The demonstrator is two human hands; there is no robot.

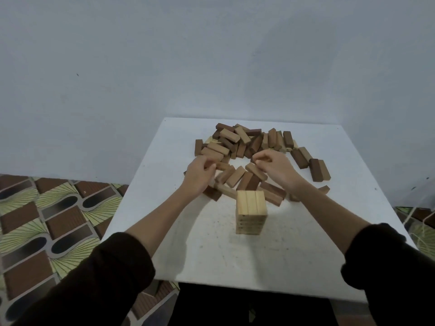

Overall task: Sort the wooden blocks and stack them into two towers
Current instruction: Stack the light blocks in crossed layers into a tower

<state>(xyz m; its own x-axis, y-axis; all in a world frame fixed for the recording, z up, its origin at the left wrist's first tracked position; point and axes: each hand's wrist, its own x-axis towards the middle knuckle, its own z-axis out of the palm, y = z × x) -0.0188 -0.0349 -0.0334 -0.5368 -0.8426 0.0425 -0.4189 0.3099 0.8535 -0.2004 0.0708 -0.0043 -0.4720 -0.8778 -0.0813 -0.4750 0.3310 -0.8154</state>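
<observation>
A tower of light wooden blocks (pixel 251 215), several layers high, stands on the white table (pixel 306 250) near its middle. Behind it lies a loose pile of light and dark wooden blocks (pixel 237 142) that spreads toward the far edge. My left hand (pixel 200 176) hovers over the pile's left side with its fingers curled, next to a small brown block (pixel 222 165); whether it holds that block is hidden. My right hand (pixel 274 167) is over the pile's middle with its fingers curled, and no block shows in it.
A few dark blocks (pixel 316 169) lie apart at the pile's right. The table stands against a pale wall (pixel 211 55). A patterned floor (pixel 47 208) lies to the left, and string or netting (pixel 423 231) shows at the right edge.
</observation>
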